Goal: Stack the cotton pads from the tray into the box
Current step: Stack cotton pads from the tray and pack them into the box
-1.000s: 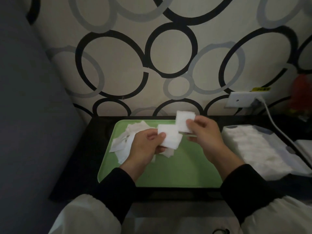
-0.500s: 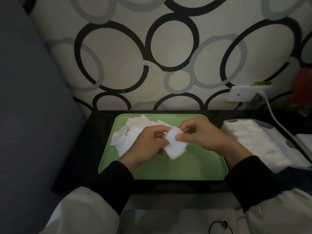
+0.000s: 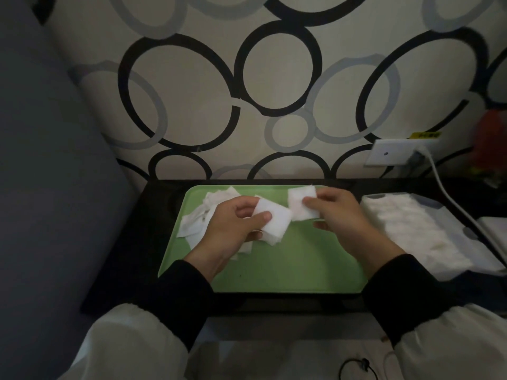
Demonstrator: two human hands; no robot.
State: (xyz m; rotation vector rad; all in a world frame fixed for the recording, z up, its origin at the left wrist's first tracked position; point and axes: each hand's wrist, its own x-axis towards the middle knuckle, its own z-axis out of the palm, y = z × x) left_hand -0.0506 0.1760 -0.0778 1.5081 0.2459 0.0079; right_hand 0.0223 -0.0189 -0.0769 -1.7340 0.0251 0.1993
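Head view: the job looks well advanced but not finished. The box [image 3: 406,196], standing on the dark tabletop [image 3: 129,242] just right of the green tray [image 3: 288,267], already holds a long, dense row of white pads [image 3: 411,229] that fills most of it. A loose, overlapping heap of cotton pads [image 3: 201,216] lies in the tray's far left corner, not yet stacked, and most of the tray's floor is bare.

Both hands hover above the middle of the tray, close together but not touching. The left hand [image 3: 233,227] is turned palm-inward, with thumb and curled fingers clamped on a small bundle of pads [image 3: 274,223]. The right hand [image 3: 341,215] pinches a single pad [image 3: 301,205] between thumb and fingertips, and that pad's edge nearly meets the bundle. It is probably about to be added to the bundle or carried to the box.
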